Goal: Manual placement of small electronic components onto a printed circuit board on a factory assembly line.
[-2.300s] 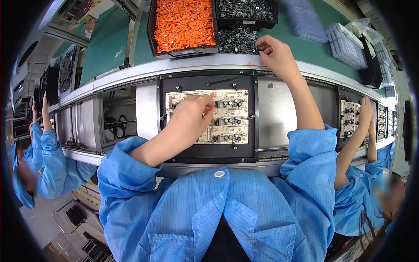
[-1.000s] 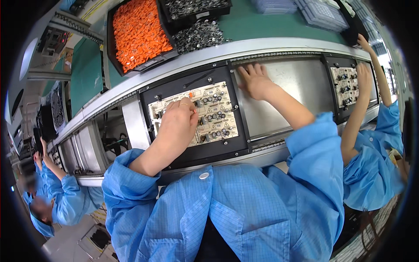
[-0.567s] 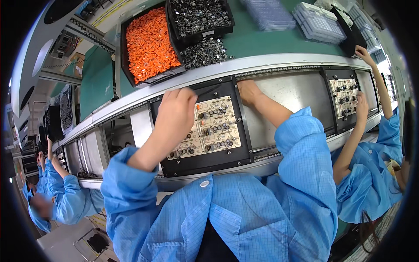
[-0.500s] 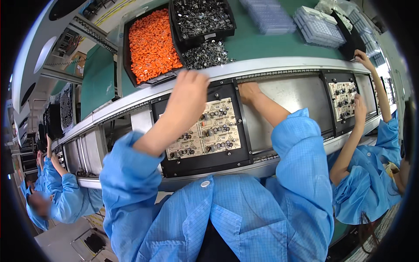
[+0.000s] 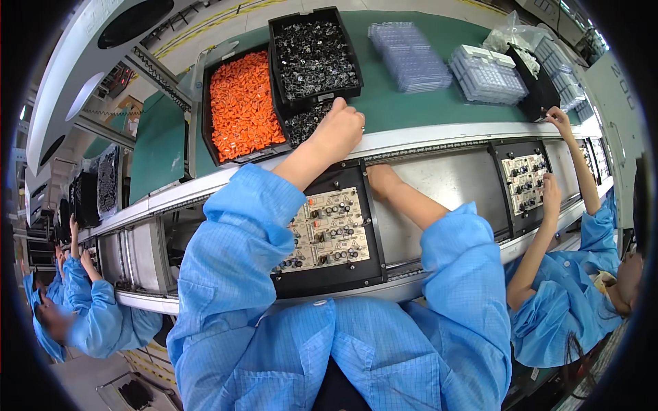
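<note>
My left hand (image 5: 338, 132), fingers curled together, is over the far rail at the front of the bins of black parts. Anything between its fingertips is too small or hidden to name. Below its wrist lies a black frame (image 5: 327, 280) holding a panel of cream circuit boards (image 5: 340, 231), fitted with black cylindrical parts and a few small orange ones. My left sleeve covers the panel's left side. At the frame's far right corner rests my right hand (image 5: 384, 179), bent downward, its fingers hidden.
An orange-parts bin (image 5: 243, 103) stands beside a raised black-parts bin (image 5: 315, 55), with loose black parts (image 5: 305, 123) below. Clear plastic trays (image 5: 411, 58) are on the green bench. At right, a co-worker's hands (image 5: 552, 188) are around another board frame (image 5: 526, 179); more people sit left.
My left hand has moved right, from near the orange bin to the black parts. The view has shifted, so the bins appear lower. My right hand stays by the frame's corner.
</note>
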Demonstrator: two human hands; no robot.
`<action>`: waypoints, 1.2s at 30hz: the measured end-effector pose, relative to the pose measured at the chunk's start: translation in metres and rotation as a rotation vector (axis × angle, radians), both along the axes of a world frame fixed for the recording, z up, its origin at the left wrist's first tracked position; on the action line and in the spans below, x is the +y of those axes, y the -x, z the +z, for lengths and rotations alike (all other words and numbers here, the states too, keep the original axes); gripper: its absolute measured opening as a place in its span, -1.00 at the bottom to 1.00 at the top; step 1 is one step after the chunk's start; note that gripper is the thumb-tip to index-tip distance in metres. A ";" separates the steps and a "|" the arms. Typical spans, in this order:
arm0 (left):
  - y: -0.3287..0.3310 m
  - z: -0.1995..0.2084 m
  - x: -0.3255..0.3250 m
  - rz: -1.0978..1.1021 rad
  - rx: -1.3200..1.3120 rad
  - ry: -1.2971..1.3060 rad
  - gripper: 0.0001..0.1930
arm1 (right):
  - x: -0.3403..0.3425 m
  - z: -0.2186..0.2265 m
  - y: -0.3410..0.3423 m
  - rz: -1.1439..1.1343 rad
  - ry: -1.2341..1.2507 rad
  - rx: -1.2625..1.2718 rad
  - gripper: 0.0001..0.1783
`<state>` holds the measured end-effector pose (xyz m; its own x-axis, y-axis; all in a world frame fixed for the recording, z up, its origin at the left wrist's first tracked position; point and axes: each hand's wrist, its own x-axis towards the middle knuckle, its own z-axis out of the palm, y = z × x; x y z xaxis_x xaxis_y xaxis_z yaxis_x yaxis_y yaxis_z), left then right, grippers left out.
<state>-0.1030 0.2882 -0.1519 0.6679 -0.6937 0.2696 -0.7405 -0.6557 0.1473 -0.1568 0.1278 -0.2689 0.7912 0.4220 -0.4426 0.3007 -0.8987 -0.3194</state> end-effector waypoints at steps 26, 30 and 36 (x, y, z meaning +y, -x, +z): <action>0.039 0.029 0.077 0.276 0.372 0.448 -0.87 | -0.006 0.105 0.026 -0.821 -1.172 0.067 -0.76; 0.017 -0.004 0.062 0.273 -0.067 0.426 -0.81 | -0.019 0.070 0.049 -0.852 -1.535 0.507 -0.71; 0.016 0.032 0.074 0.312 -0.397 0.422 -0.72 | -0.018 0.051 0.051 -0.904 -1.751 0.649 -0.67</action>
